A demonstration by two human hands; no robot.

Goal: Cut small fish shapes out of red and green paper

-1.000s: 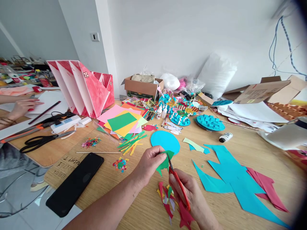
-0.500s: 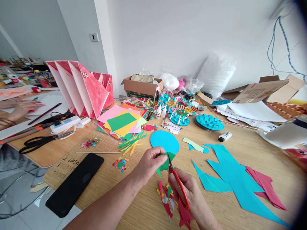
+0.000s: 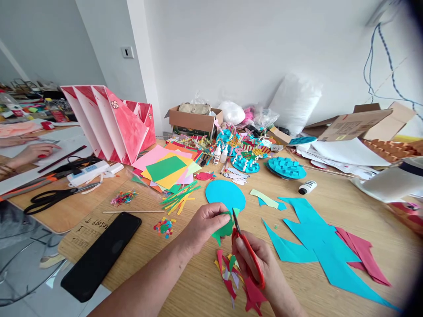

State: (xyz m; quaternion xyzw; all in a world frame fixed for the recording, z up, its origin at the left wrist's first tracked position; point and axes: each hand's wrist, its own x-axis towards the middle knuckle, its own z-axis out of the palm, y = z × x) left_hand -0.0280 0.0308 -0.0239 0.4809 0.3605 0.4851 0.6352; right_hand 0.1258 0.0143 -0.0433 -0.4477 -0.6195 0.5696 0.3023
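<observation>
Pinched in my left hand (image 3: 209, 224) is a small piece of green paper (image 3: 224, 226) with a curved edge. My right hand (image 3: 256, 255) grips red-handled scissors (image 3: 253, 259), whose blades point up beside the paper's right edge. Just beyond both hands a blue paper circle (image 3: 225, 193) lies flat on the wooden table. Below the hands is a heap of red, green, yellow and lilac paper scraps (image 3: 228, 281). Large blue paper offcuts (image 3: 317, 240) lie to the right, partly over a folded dark red piece (image 3: 366, 255).
A black phone (image 3: 102, 255) lies at the left. Behind it are black scissors (image 3: 56, 196), a power strip (image 3: 89, 171) and a red-and-white file rack (image 3: 112, 127). Stacked coloured paper (image 3: 165, 169), glue bottles (image 3: 217, 154) and blue crafts (image 3: 287, 167) stand farther back. Another person's hand (image 3: 36, 154) rests at far left.
The scissors' blades have moved off the green paper to its right, and the paper's upper right corner looks trimmed. The camera view has shifted slightly.
</observation>
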